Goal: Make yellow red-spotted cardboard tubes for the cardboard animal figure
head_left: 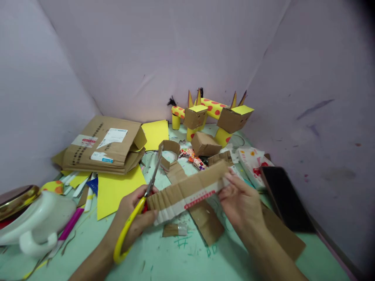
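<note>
Head view: cardboard strip (187,191) is located directly between the two hands, raised above the green surface (164,263). Its long axis runs crosswise before the person, tilted so that the right end sits higher in the frame. Left hand (137,218) is clamped on the creased left end, thumb on the near side, and also carries the yellow-handled scissors (142,203); their blades point up and away, crossing steeply to the strip's axis just beside that end. Right hand (240,199) pinches the opposite end between thumb and fingers. Accordingly, the left hand is nearer the blades; the right is well apart from them. Whether the blades touch the cardboard cannot be determined. Beneath the strip, a loose cardboard piece (207,224) and a small scrap (170,230) lie on the surface.
</note>
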The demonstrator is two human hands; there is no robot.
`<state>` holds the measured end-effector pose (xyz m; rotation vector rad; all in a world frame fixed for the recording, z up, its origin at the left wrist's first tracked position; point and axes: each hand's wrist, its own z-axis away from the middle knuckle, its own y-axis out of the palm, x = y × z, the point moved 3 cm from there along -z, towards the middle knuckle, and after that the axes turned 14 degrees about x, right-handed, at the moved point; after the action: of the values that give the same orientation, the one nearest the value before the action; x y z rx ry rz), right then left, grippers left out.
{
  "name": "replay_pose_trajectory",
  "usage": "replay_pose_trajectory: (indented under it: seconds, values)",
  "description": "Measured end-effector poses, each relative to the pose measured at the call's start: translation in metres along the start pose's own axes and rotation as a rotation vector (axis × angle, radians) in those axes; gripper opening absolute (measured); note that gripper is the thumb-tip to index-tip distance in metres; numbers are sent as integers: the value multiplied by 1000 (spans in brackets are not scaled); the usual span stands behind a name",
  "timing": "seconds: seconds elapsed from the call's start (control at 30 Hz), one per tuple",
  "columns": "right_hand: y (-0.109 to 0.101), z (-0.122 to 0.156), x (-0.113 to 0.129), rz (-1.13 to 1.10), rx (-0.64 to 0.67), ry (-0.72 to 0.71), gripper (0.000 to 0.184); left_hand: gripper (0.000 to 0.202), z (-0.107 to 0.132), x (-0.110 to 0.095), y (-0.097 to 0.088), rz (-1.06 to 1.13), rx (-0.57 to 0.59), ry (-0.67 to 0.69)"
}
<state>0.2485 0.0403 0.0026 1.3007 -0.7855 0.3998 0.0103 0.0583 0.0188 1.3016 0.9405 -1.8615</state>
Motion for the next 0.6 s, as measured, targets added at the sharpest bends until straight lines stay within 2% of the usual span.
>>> replay_pose_trajectory:
  seconds: [0.03, 0.1, 0.17, 0.23, 0.3, 0.37, 0.43, 0.5, 0.6]
  values:
    - [-2, -1, 8, 34, 32, -29, 21, 22, 2, -2, -7, -27, 60, 31]
    - [-2, -2, 23, 175, 223, -24, 31, 17, 6, -5, -18, -114, 224, 105]
    - [2, 1, 26, 373, 502, 127, 48, 18, 11, -5, -25, -239, 386, 121]
    - [6, 10, 20, 516, 752, 342, 57, 26, 14, -3, -26, -343, 518, 78]
    - [11, 22, 8, 602, 928, 551, 61, 34, 13, -1, -21, -380, 607, 36]
    - [17, 32, -4, 706, 1053, 657, 56, 37, 10, 0, -15, -349, 645, 9]
    - [21, 40, -14, 814, 1158, 663, 37, 35, 5, 2, -11, -272, 608, -5]
    - [23, 44, -24, 856, 1194, 658, 22, 32, 0, 5, -12, -157, 461, -13]
    - [20, 48, -42, 771, 1061, 681, 27, 35, -4, 8, -15, 17, 218, -41]
